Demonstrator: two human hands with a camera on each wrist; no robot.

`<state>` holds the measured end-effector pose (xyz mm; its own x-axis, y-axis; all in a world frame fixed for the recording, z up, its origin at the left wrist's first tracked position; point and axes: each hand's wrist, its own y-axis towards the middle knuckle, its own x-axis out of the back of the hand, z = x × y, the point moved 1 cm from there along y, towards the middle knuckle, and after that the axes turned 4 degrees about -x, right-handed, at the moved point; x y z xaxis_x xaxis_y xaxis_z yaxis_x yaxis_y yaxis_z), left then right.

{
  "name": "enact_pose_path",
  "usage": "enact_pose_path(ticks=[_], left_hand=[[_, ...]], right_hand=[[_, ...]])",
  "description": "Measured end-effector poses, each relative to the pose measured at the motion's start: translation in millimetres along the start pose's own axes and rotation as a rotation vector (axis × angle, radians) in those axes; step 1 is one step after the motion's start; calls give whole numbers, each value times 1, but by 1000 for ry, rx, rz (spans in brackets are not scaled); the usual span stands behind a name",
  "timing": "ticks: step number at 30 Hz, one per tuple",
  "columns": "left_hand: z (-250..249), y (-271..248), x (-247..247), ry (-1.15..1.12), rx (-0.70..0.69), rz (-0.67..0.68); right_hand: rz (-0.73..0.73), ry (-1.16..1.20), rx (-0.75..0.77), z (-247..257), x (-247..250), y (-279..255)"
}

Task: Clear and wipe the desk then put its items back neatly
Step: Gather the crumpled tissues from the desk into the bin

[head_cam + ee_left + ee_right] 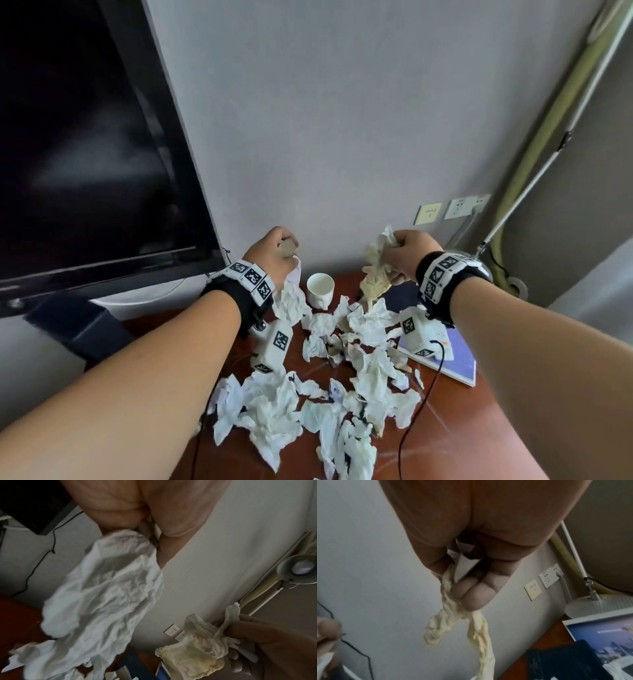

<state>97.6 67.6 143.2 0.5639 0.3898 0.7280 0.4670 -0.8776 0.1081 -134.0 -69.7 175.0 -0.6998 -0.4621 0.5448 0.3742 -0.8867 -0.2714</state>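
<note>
Both hands are raised above the back of the red-brown desk (462,428). My left hand (274,253) grips a crumpled white tissue (106,588) that hangs down from the fist (145,524). My right hand (404,255) grips a yellow-stained tissue (375,277), twisted into strands (453,622) below the curled fingers (476,595). Several crumpled white tissues (308,394) lie scattered across the desk under both arms. A white cup (320,289) stands between the hands near the wall.
A dark monitor (85,154) fills the left. A blue-covered booklet (459,356) and a dark notebook (565,665) lie at the right. A lamp base (590,605) and wall sockets (466,205) sit at the back right. Black cables (421,394) cross the desk.
</note>
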Motion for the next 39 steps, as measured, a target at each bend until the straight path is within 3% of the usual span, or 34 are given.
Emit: enact_pose_path(ticks=[8, 14, 23, 34, 39], left_hand=[[-20, -12, 17, -80, -134, 24], [-29, -53, 10, -93, -138, 92], [-64, -114, 51, -102, -183, -17], [-39, -271, 39, 16, -28, -10], [-7, -334, 69, 98, 65, -6]], right_hand=[[-130, -9, 6, 15, 11, -68], [-190, -65, -16, 3, 18, -121], [-224, -6, 60, 7, 29, -185], [-32, 26, 77, -54, -19, -288], [65, 68, 81, -53, -63, -328]])
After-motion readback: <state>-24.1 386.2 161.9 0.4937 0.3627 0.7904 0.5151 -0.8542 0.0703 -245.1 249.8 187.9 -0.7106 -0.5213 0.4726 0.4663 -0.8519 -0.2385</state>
